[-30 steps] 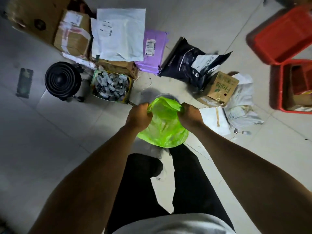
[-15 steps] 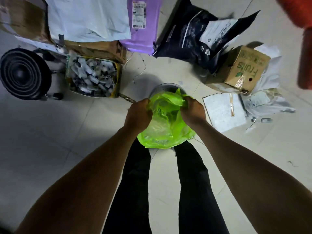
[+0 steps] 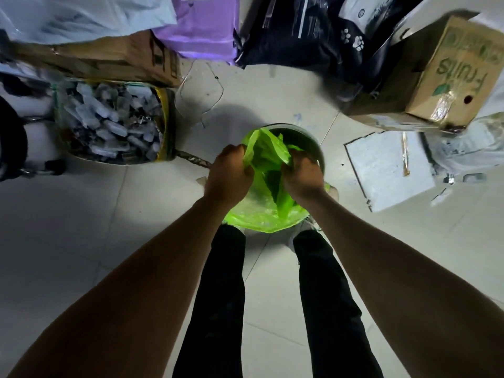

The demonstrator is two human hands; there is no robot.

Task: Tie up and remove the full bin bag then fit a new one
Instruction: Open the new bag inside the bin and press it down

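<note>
A bright green bin bag (image 3: 266,205) hangs over a small round grey bin (image 3: 305,137) on the tiled floor, just in front of my feet. Only the bin's far rim shows past the bag. My left hand (image 3: 229,174) is closed on the bag's left upper edge. My right hand (image 3: 302,175) is closed on its right upper edge. The bag's top is bunched and crumpled between the two hands, and its mouth is hidden in the folds.
Beyond the bin lie a box of small plastic bottles (image 3: 111,121), a brown carton (image 3: 109,61), a purple parcel (image 3: 207,25), a black pet-food bag (image 3: 313,34), a "Fruits" carton (image 3: 447,75) and a white slab (image 3: 387,167). My black-trousered legs (image 3: 272,309) stand behind it.
The view has dropped closer to the bin and tilted down. Both hands, still gripping the green bag, have lowered it over the bin's rim.
</note>
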